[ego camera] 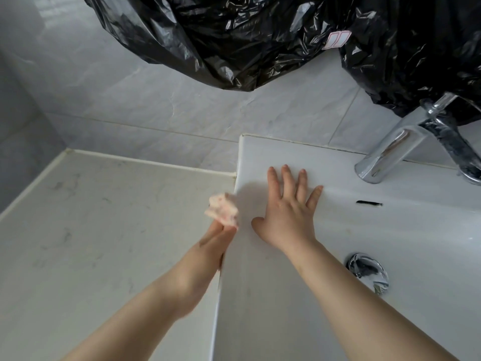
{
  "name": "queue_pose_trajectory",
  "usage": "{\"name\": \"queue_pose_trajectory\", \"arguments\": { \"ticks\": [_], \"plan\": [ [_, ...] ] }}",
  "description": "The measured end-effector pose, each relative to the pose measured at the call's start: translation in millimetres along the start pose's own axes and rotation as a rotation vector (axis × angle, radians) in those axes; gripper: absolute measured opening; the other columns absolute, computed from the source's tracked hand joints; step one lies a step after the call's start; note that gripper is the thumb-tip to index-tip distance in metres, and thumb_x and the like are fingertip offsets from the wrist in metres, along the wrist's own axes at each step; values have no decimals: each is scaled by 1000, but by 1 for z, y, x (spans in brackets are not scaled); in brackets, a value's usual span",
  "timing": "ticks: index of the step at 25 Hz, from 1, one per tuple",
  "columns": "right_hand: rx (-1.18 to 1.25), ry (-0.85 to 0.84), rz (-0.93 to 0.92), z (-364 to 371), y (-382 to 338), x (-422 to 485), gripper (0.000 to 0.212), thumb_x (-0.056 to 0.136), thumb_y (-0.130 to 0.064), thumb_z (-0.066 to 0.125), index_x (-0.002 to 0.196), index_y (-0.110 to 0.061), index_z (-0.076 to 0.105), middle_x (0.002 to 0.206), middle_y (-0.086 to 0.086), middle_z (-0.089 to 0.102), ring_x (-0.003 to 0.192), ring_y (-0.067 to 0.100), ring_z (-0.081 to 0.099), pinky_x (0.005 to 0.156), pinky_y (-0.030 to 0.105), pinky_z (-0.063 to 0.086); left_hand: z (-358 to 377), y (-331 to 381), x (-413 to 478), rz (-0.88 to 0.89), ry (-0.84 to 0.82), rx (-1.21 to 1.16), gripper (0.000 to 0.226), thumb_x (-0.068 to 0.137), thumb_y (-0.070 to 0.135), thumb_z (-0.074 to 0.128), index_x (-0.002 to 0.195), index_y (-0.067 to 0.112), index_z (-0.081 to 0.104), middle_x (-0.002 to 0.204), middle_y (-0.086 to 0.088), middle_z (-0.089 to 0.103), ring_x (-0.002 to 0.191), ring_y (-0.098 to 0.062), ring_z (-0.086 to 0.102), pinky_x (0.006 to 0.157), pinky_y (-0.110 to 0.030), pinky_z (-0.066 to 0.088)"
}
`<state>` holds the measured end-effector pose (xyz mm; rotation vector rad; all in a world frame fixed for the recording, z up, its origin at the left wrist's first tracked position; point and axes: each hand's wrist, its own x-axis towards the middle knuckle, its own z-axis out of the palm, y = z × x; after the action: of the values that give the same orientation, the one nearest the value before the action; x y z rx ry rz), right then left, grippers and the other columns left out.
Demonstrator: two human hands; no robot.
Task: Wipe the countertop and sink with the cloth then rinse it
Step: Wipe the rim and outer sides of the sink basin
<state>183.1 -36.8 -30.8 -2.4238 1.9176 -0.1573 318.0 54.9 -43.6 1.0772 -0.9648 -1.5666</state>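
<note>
The left hand pinches the cloth at its fingers, over the surface against the sink's left edge, while the right hand lies spread flat on the rim.

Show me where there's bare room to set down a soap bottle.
The countertop is bare from the tiled wall to the sink's side. The sink's back ledge between the right hand and the faucet is free too. Crowded: the sink's edge where the left hand holds the cloth.

hands two: left hand, right hand; cloth one; sink one; tap one; drain one; countertop one
</note>
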Motion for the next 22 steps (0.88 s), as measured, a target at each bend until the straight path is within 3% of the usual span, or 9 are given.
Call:
{"name": "queue_pose_trajectory", "arguments": {
  "ticks": [3,5,7,11,13,16,17,19,22],
  "plan": [
    [-3,-8,6,-3,0,0,95,80,-37,58,150,-21,-4,159,5,-10,143,36,-17,111,60,-10,4,12,22,68,124,205,20,97,34,43,110,25,54,113,11,58,112,-7,49,107,-36,34],
    [6,-28,8,-6,1,0,95,80,-38,58,150,-23,-5,159,3,-11,143,35,-17,112,59,-9,-1,24,63,112,123,273,15,99,19,40,108,11,50,107,-3,55,102,-14,50,91,-27,42],
    [9,-41,4,-8,3,0,94,81,-37,57,150,-24,-5,159,2,-11,144,34,-17,113,58,-9,1,39,99,75,153,238,23,100,15,34,118,8,46,107,-8,57,94,-18,56,74,-21,48],
    [42,-29,-6,-8,4,0,92,80,-34,57,150,-24,-2,159,1,-10,144,33,-17,113,57,-9,5,32,65,111,211,656,28,101,24,31,123,13,43,116,2,52,109,-14,51,92,-25,38],
    [37,-30,-7,-7,3,0,92,81,-34,57,150,-23,-2,159,2,-10,144,33,-17,113,57,-10,6,23,40,56,246,707,27,100,25,32,122,16,44,120,3,54,111,-13,50,92,-25,35],
    [30,-26,-4,-7,3,0,92,81,-35,57,150,-23,-2,159,2,-9,144,34,-16,113,58,-9,12,34,52,-26,264,816,32,100,23,33,129,14,42,120,-5,55,113,-25,52,87,-28,39],
    [29,-30,-4,-7,3,-1,92,81,-36,57,150,-23,-2,159,2,-9,144,34,-16,113,57,-9,14,41,66,-32,251,775,31,100,19,34,128,12,43,117,-7,53,116,-27,50,88,-29,38],
    [30,-37,-6,-8,4,0,91,81,-36,57,150,-24,-2,159,1,-9,144,34,-16,114,57,-9,12,50,92,-22,181,430,19,98,12,36,111,17,49,107,-6,51,110,-24,52,90,-34,41],
    [40,-28,-5,-7,4,-1,91,80,-35,57,150,-24,0,159,2,-8,144,33,-15,114,57,-9,-13,31,90,-201,43,40,17,91,42,45,94,29,57,99,-7,50,91,-25,52,87,-42,40]
  ]
}}
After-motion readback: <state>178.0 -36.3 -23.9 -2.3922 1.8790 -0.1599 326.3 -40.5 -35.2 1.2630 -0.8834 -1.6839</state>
